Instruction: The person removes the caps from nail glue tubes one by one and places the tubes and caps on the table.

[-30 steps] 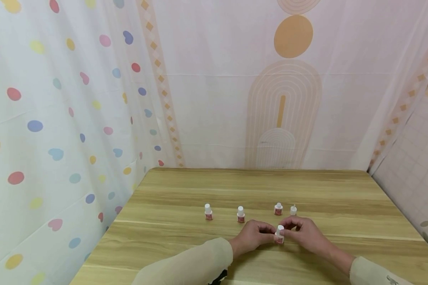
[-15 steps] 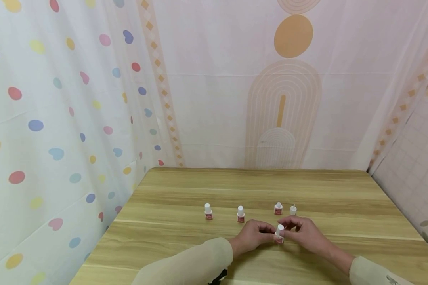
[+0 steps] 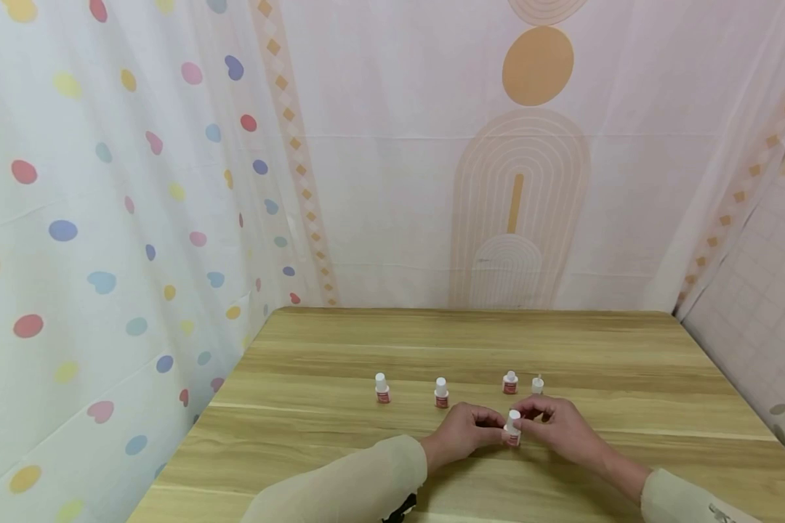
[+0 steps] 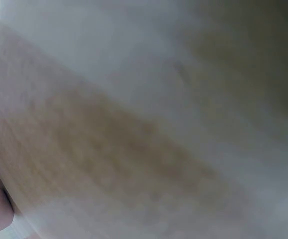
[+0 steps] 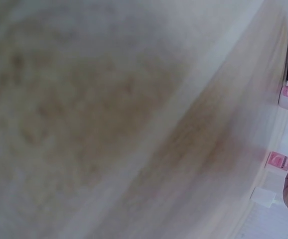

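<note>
Toward the near side of the wooden table (image 3: 340, 349), we hold one small bottle (image 3: 512, 436) upright, left hand (image 3: 463, 432) pinching its body and right hand (image 3: 562, 430) pinching near its white cap (image 3: 514, 415), a two-sided grip that probably keeps so narrow a thing from tipping.

A small, red-labelled white bottle (image 3: 513, 439) (white cap (image 3: 514, 415) on top) is held upright between left hand (image 3: 466, 431) and right hand (image 3: 558, 427).

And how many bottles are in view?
4: the leftmost bottle, a second bottle to its right, an uncapped bottle beside a cap, a held bottle between left hand and right hand.
</note>
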Tool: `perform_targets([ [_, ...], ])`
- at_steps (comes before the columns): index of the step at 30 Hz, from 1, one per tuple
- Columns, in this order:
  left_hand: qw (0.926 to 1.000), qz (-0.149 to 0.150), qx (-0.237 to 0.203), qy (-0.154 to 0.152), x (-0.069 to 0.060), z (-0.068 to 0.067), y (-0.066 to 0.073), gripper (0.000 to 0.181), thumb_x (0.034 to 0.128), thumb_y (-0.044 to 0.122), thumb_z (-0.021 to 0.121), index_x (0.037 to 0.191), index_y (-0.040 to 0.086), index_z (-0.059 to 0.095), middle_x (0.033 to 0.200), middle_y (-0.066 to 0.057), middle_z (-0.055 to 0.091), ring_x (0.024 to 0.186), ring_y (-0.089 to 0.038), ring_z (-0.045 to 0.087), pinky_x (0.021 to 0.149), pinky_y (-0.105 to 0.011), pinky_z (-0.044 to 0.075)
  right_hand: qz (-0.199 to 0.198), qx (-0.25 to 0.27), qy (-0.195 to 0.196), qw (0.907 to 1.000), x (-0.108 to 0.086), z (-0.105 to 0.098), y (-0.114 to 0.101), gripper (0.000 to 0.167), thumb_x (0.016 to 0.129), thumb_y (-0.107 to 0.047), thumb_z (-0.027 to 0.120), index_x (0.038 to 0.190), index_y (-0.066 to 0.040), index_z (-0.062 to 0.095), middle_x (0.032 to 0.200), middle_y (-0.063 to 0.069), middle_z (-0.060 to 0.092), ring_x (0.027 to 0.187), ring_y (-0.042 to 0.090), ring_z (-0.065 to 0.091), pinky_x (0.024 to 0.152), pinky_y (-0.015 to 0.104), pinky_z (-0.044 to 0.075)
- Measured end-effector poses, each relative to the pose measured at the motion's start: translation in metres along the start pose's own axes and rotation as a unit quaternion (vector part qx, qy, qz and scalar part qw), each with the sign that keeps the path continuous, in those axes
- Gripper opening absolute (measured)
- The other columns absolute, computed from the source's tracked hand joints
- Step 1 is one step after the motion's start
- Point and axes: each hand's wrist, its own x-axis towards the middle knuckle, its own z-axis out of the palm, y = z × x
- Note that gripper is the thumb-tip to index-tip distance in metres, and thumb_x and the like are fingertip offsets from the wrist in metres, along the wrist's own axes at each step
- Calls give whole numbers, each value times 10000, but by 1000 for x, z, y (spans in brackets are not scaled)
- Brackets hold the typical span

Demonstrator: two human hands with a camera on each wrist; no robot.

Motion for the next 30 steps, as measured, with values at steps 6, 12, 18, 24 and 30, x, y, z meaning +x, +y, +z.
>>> perform_targets([
  [6,9999,-77,77,55,-1,0,0,101,858,180,792,922,103,783,852,81,727,780,-12,598,717,-207,484,-57,-11,1,10000,0,0,1,187,901,-237,741,1024,-96,743,933,-38,688,841,95,600,725,267,448],
  [12,9997,-116,184,54,0,-1,0,94,862,189,790,924,118,783,853,95,721,786,-9,591,718,-207,479,-152,-35,12,9999,0,0,3,187,907,-230,735,1026,-86,740,931,-43,686,839,94,600,724,267,451],
  [18,9996,-60,251,61,0,-1,-1,89,867,178,785,932,118,781,854,105,719,818,6,606,754,-204,490,-138,12,23,9999,0,0,2,197,906,-225,736,1034,-75,737,924,-47,684,831,92,600,721,264,458],
  [24,9997,-4,234,64,1,-1,-2,81,868,165,783,930,113,779,849,108,715,810,4,604,744,-203,490,-152,151,46,9998,0,-1,0,174,907,-193,735,1028,-68,734,918,-37,688,825,84,593,714,259,454],
  [30,9998,10,167,82,0,-1,0,71,867,150,783,918,100,778,833,101,712,787,-3,598,726,-203,487,-32,308,78,9995,0,-2,0,142,910,-187,733,1017,-93,730,915,-28,690,818,80,587,707,255,456],
])
